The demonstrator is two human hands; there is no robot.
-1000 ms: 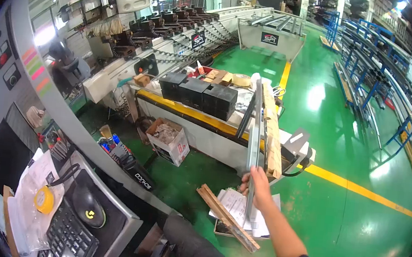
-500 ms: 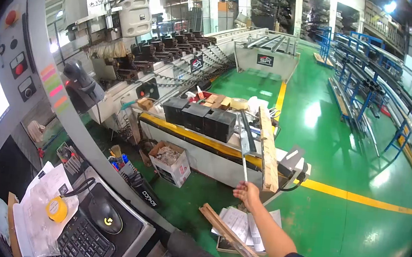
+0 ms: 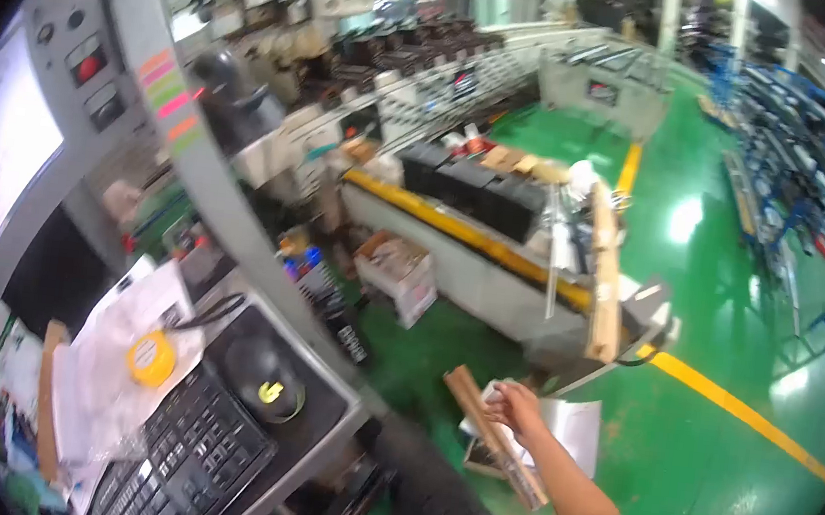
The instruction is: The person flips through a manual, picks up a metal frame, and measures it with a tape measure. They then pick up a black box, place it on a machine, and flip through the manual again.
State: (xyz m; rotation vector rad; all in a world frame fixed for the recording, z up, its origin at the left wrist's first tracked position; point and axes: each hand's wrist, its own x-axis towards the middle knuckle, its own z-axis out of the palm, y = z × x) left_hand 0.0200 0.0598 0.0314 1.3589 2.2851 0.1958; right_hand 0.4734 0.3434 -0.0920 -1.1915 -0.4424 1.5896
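Note:
My right hand [image 3: 514,409] reaches forward with its fingers loosely curled and apart, nothing showing in them. In this view it overlaps the white papers [image 3: 570,430] lying low near the floor, close to a long wooden strip [image 3: 494,437] that slants across them. Farther ahead, beyond my fingers, a thin pale rod [image 3: 553,272] hangs down over the edge of the machine bed, beside a wooden plank [image 3: 605,288]. My left hand is out of view.
At the left stand a keyboard [image 3: 186,455], a black mouse [image 3: 264,383] and a yellow tape roll [image 3: 151,359] on a desk. A cardboard box [image 3: 401,271] sits by the machine bed [image 3: 452,267]. Racks of profiles [image 3: 792,187] line the right.
My view has turned left and down and is blurred. My right hand, formerly right at the rod's lower end, is now apart from it, over the papers.

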